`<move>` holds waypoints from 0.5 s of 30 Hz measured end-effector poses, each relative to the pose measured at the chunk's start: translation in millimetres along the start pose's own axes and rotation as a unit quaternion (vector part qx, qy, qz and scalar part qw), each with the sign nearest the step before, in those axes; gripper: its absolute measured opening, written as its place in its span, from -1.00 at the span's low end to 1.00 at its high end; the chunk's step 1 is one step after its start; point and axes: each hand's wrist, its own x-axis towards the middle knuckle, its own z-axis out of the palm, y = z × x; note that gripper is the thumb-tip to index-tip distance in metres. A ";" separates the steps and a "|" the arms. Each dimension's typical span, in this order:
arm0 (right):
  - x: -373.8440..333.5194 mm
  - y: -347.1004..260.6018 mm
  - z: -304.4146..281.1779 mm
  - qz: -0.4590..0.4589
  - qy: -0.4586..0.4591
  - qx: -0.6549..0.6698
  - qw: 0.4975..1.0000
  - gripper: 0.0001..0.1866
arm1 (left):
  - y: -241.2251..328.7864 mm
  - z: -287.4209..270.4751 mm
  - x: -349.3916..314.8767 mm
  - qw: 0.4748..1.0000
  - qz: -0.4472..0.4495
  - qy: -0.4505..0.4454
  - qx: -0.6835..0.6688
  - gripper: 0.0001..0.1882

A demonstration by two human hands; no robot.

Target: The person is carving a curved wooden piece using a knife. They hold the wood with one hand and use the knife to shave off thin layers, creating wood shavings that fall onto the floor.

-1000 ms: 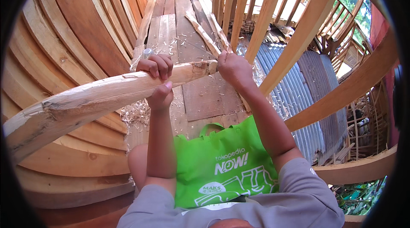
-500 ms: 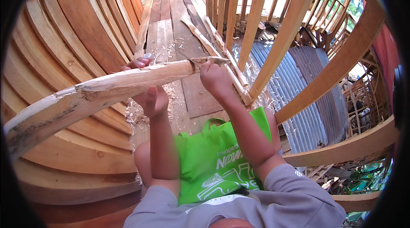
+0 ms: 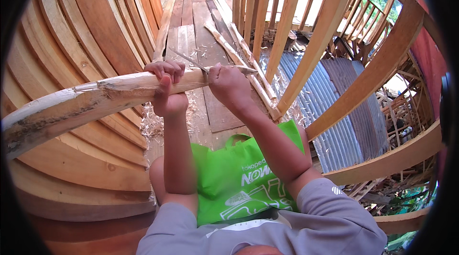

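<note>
A long peeled wooden pole (image 3: 71,104) slants across in front of me, from the far left rim to just past my right fist. My left hand (image 3: 168,87) is closed round it, fingers over the top and thumb on the near side. My right hand (image 3: 228,83) is closed in a fist on a knife, its handle hidden by the fingers. The thin knife blade (image 3: 189,59) reaches up and left from the fist, across the pole's far side. A pointed wooden end (image 3: 247,70) sticks out right of the fist; whether it is pole or handle, I cannot tell.
Two slim peeled poles (image 3: 229,49) lie on the plank floor (image 3: 184,11) ahead. Wood shavings (image 3: 155,123) are scattered below my left hand. A green bag (image 3: 224,169) covers my lap. Plank wall (image 3: 91,11) at left; slatted railing (image 3: 315,40) and corrugated metal sheets (image 3: 330,111) at right.
My left hand has come up and its fingers now wrap over the pole's top. My right hand and the blade have moved a little left along the pole.
</note>
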 end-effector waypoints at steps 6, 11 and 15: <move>1.1 -6.4 -13.4 -0.013 0.023 0.001 1.000 -0.40 | 3.1 1.6 -1.8 1.000 -0.011 0.011 0.006 -0.75; 21.1 25.9 -6.3 -0.010 0.056 -0.051 0.997 -0.41 | 0.2 9.6 3.0 1.000 -0.008 0.009 0.002 -0.75; 10.8 12.1 -12.0 -0.013 0.040 -0.068 0.997 -0.41 | 1.2 8.3 0.8 1.000 -0.008 0.021 0.011 -0.75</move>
